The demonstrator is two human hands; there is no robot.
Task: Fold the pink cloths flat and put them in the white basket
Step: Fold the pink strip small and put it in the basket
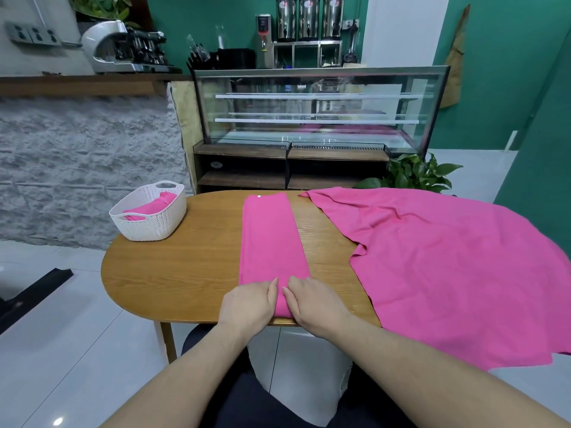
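A pink cloth folded into a long narrow strip lies down the middle of the wooden table. My left hand and my right hand grip its near end at the table's front edge, side by side with fingers curled onto the fabric. A large unfolded pink cloth is spread over the table's right side and hangs over the edge. The white basket stands at the table's far left corner with a folded pink cloth inside.
Beyond the table stands a glass display case on a wooden cabinet, with a potted plant to its right. A stone-faced counter is at the left. Bare wood shows between basket and strip.
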